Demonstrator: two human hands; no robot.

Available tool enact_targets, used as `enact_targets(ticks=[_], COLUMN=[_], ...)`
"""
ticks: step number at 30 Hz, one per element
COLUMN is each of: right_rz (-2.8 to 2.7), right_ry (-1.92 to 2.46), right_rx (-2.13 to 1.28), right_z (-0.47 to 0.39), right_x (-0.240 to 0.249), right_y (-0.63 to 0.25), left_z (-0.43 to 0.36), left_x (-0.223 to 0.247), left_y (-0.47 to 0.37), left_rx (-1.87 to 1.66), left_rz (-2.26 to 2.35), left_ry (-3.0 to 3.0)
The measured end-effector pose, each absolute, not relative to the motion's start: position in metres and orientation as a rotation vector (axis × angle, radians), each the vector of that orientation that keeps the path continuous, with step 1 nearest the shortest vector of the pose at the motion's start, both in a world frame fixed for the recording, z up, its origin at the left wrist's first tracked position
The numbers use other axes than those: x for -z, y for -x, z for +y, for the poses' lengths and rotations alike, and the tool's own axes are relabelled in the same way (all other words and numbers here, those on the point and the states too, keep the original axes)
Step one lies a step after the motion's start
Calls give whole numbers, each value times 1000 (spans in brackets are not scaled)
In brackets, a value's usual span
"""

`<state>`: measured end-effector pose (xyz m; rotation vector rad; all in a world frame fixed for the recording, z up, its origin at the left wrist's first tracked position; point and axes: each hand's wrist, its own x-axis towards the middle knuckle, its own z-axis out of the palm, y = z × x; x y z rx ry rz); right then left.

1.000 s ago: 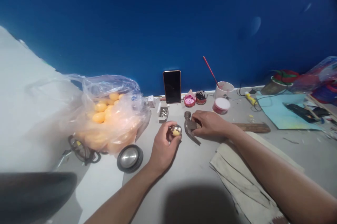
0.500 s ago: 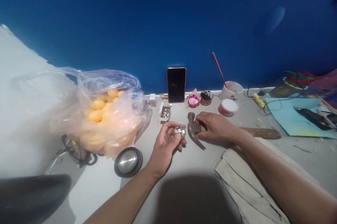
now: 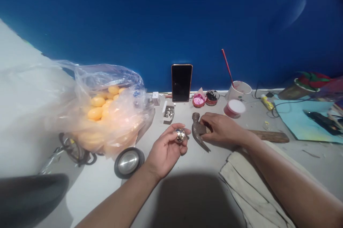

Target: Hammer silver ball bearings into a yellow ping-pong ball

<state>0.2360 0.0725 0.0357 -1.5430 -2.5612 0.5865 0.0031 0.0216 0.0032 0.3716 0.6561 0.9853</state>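
Note:
My left hand is closed on a small shiny metal ball, pinched between thumb and fingers above the table. A claw hammer lies on the table just to the right of it, its claw pointing toward me. Around the hammer's handle close to the head, my right hand is closed; the wooden end of the handle shows beyond my wrist. Behind my left hand stands an open little box of small shiny metal pieces.
A phone leans on the blue wall. Left are a plastic bag of yellow egg-shaped things and a round black-rimmed metal piece. Right are a pink-stained tub, a cup and blue paper. A cloth lies under my right forearm.
The metal ball has turned in my left hand, whose thumb has shifted off its front to the side. My right hand stays on the hammer. The view has shifted slightly.

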Motion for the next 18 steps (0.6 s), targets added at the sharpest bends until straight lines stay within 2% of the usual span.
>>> enact_targets(ticks=[14,18], right_rz=[-2592,-2585], right_ry=[1562,1556], right_rx=[-588,-588], right_z=[73,74], right_x=[-38,-36], right_y=[-234,-234], left_z=[16,19], left_x=[-8,-5], left_y=[-9,-9], left_rx=[-882,-968], left_rz=[660,669], left_ry=[-321,-325])
